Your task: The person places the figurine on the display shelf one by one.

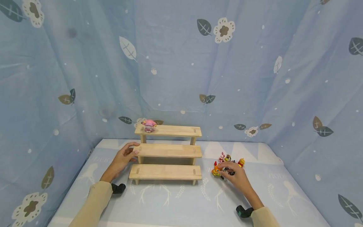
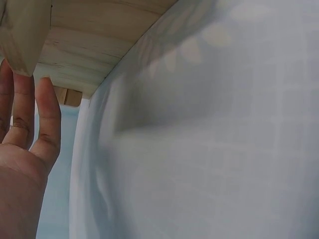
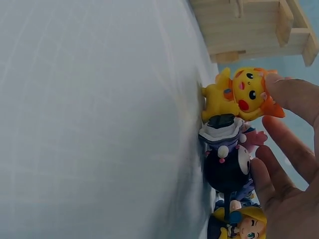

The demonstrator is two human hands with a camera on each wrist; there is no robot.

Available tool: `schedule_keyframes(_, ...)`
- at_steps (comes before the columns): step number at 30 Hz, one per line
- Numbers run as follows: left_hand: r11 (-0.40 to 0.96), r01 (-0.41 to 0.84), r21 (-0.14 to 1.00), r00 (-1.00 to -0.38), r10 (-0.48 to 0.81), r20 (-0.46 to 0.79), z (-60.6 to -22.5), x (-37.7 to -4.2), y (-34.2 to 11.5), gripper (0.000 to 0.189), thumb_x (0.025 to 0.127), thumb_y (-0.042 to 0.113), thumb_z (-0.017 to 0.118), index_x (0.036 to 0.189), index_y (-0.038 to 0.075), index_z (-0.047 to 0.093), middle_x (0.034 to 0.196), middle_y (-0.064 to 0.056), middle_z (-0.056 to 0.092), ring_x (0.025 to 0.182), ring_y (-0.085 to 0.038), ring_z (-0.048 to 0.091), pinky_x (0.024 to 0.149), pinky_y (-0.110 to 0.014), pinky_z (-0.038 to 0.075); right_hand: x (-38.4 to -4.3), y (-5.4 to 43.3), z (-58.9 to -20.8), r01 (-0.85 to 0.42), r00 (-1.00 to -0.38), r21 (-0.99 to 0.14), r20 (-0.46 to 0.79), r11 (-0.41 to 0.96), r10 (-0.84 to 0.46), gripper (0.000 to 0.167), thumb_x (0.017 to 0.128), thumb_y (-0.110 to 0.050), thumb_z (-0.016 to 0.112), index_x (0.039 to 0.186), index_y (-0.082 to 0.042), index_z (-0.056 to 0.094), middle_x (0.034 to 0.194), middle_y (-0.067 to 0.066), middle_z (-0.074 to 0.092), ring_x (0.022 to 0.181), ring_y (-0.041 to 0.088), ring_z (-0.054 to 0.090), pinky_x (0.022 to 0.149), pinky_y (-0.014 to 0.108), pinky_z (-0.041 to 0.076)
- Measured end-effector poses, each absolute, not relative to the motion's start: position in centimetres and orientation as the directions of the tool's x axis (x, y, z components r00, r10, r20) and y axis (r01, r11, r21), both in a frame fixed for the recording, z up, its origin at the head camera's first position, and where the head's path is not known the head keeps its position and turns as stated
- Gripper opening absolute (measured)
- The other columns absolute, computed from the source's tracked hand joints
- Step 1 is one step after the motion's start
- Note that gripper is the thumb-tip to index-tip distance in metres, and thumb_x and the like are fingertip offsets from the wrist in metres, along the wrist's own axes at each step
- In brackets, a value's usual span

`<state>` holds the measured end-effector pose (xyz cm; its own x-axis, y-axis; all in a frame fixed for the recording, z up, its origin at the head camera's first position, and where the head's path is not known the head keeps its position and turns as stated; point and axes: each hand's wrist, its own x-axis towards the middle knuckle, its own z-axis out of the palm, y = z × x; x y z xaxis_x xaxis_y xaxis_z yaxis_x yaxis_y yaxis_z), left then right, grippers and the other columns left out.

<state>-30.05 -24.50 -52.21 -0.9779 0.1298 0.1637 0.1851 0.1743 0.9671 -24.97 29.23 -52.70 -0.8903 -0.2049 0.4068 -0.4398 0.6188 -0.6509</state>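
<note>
My left hand (image 1: 124, 157) is at the left end of a three-tier wooden shelf (image 1: 167, 150), with its fingertips against the end of the middle board. In the left wrist view its fingers (image 2: 48, 114) reach up nearly straight to the wood; the thumb is out of sight there. To the right of the shelf, my right hand (image 1: 233, 175) pinches a yellow Pikachu figurine (image 3: 219, 97) by its orange headpiece, between thumb and index finger. A black-headed figurine (image 3: 227, 172) stands right beside it, near the other fingertips. A pink figurine (image 1: 149, 125) sits on the top board's left end.
Around the right hand stand more small figurines, among them a pink one (image 1: 221, 157), a yellow-and-red one (image 1: 241, 162) and a yellow-haired one (image 3: 249, 226). A light patterned cloth covers the table (image 1: 181, 205). Blue curtains (image 1: 175, 63) enclose the back and both sides.
</note>
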Motion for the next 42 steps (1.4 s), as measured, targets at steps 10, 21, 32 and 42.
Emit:
schedule_keyframes(10,0.189,0.195,0.962,-0.976,0.137,0.171,-51.2,-29.4,-24.2,0.05,0.103,0.038,0.064,0.147,0.016,0.05,0.125,-0.021,0.058,0.104,-0.029,0.063,0.091,-0.052,0.056,-25.4,28.4,-52.8,-0.413,-0.9,-0.595,0.384,0.69,-0.207,0.041,0.078,-0.019,0.091,0.115,-0.028,0.077,0.122,-0.005,0.072,0.109,0.022,0.055,0.092,0.046,0.043)
schedule_keyframes(21,0.162,0.177,0.971,-0.98,0.124,0.158,-52.1,-29.5,-24.4,0.052,0.102,0.038,0.066,0.147,0.019,0.05,0.124,-0.019,0.058,0.105,-0.035,0.062,0.09,-0.053,0.056,-25.3,27.0,-53.3,-0.325,-0.924,-0.599,0.365,0.732,-0.112,0.053,0.074,-0.02,0.095,0.122,-0.028,0.073,0.12,0.002,0.068,0.111,0.023,0.048,0.094,0.051,0.045)
schedule_keyframes(32,0.179,0.194,0.965,-0.976,0.137,0.171,-52.1,-29.8,-24.6,0.05,0.105,0.035,0.062,0.149,0.016,0.048,0.123,-0.021,0.058,0.104,-0.032,0.062,0.094,-0.059,0.052,-25.3,27.2,-52.0,-0.477,-0.817,-0.609,0.574,0.634,-0.063,0.044,0.077,-0.012,0.093,0.113,-0.015,0.067,0.111,-0.002,0.071,0.102,0.021,0.069,0.088,0.047,0.058)
schedule_keyframes(42,0.162,0.196,0.967,-0.975,0.141,0.174,-52.3,-29.9,-24.6,0.05,0.103,0.038,0.065,0.147,0.019,0.05,0.126,-0.019,0.058,0.106,-0.027,0.061,0.092,-0.055,0.055,-25.3,27.6,-51.5,-0.441,-0.836,-0.653,0.549,0.616,-0.017,0.042,0.082,-0.017,0.09,0.119,-0.016,0.07,0.117,-0.001,0.072,0.097,0.014,0.069,0.088,0.048,0.058)
